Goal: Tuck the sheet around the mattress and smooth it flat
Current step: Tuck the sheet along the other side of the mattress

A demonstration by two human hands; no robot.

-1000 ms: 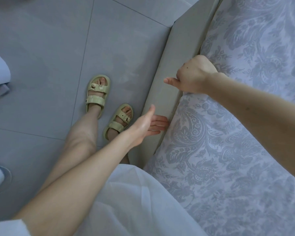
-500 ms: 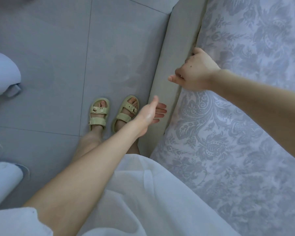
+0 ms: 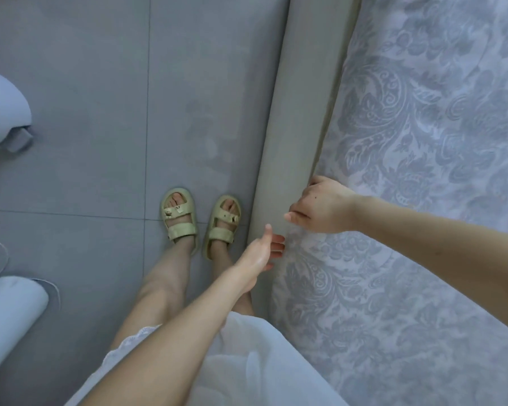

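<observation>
Seemingly, right hand (image 3: 323, 207) grip on sheet (image 3: 423, 136).

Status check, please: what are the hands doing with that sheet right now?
Right hand grips sheet edge beside bed frame. Left hand flat, fingertips touching sheet edge. No obstruction seen.

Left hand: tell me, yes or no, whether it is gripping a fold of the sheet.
No: the left hand has its fingers straight, the fingertips touching the sheet at its edge beside the bed frame.

Soft, dim, bluish daylight, faint shadows, slight blur, wide-angle edge bending.
</observation>
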